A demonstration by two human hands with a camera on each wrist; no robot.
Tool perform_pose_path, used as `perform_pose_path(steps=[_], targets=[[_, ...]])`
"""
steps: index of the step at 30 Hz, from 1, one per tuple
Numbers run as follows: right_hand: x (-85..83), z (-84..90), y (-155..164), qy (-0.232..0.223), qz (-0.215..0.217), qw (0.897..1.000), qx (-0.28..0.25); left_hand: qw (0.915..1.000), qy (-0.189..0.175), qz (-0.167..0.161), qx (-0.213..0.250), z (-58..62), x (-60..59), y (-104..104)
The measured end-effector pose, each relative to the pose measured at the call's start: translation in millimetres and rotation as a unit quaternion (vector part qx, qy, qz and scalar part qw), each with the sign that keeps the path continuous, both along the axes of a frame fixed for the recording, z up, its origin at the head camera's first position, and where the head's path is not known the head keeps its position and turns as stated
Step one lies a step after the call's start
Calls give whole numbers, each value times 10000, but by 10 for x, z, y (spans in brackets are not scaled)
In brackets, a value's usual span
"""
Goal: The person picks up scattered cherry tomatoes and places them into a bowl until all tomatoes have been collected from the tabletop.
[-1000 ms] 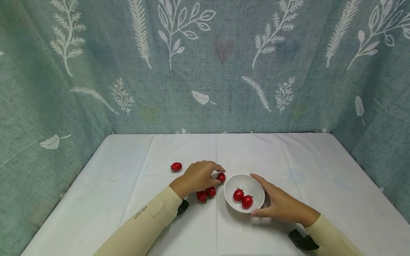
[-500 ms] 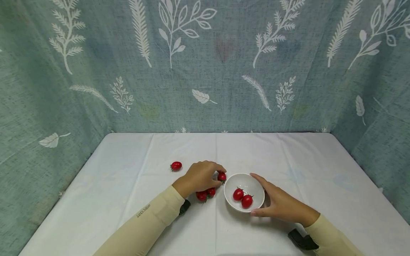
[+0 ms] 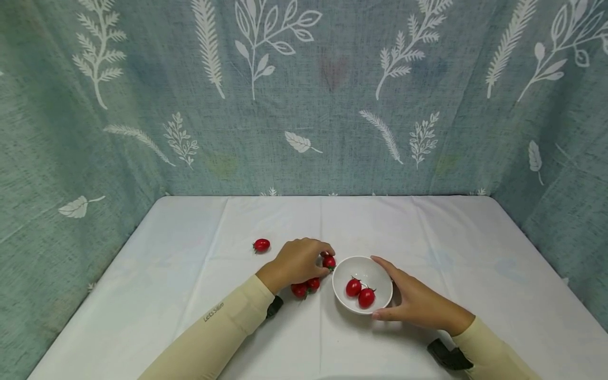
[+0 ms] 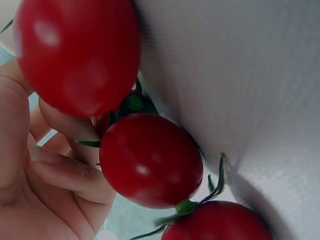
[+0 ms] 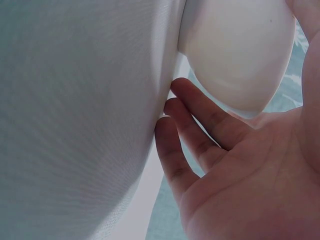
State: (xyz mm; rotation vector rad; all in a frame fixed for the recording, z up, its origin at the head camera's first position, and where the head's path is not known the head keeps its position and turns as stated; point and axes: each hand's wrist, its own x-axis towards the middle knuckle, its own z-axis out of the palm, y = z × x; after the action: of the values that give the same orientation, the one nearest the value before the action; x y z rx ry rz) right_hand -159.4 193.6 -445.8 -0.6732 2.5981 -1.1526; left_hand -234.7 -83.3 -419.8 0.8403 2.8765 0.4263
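My left hand (image 3: 319,258) pinches a red cherry tomato (image 3: 329,262) between curled fingertips, just left of a white bowl (image 3: 375,272). Two more tomatoes (image 3: 305,288) lie on the cloth under that hand's heel; the left wrist view shows them close up (image 4: 150,160) beside my curled fingers (image 4: 65,172). A single tomato (image 3: 261,245) lies apart to the left. Inside the bowl are two tomatoes (image 3: 359,293). My right hand (image 3: 406,300) cups the bowl's right side, thumb at the far rim, fingers against its wall (image 5: 197,132).
A white cloth (image 3: 427,237) covers the table. A green leaf-print curtain (image 3: 304,105) walls it in at the back and both sides. A dark wrist strap (image 3: 446,356) shows by the right sleeve.
My left fingertips have closed tighter round the tomato beside the bowl, which shifted slightly. The right hand and bowl have hardly moved.
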Motion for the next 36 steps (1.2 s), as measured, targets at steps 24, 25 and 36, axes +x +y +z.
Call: perform_pose_path(steps=[24,25,36], targets=[[-1,-7,-2,-29,-4,10000,8,9983,148,182,528,85,140,-91],[0,-7,-4,-45,-8,10000,17,9982,137,185,553,90,150,-94],[-2,5,0,50,-29,9999,111,9953,358,101,900,175,233,-107]])
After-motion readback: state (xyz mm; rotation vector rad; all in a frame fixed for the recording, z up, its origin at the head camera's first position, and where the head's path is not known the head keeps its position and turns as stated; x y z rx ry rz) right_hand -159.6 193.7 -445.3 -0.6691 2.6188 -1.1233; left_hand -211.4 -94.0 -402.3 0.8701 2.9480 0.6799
